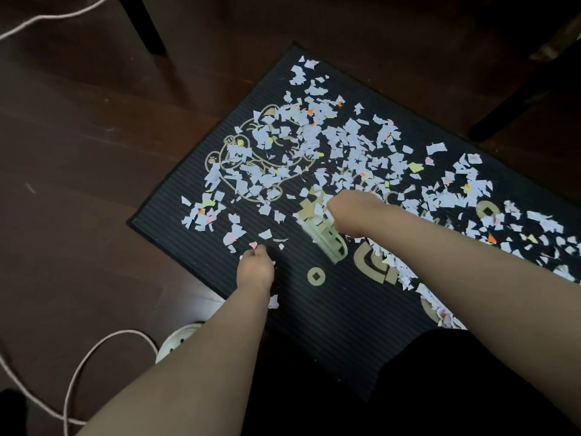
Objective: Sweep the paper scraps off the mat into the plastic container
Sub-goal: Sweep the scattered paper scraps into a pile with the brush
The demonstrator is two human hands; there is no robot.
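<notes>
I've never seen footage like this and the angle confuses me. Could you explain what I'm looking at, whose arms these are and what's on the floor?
This is one picture from a wide-angle camera worn on a person's head, looking down, so the two bare arms reaching in from below are the wearer's own; there is no machine. On the wooden floor lies a dark ribbed mat with gold drawings, strewn with torn paper scraps, mostly white. The right hand grips a pale green brush low over the mat. The left hand sits with curled fingers near the mat's edge; whether it holds anything is unclear. A white cord and a white round object, half hidden by the left forearm, also lie on the floor.
</notes>
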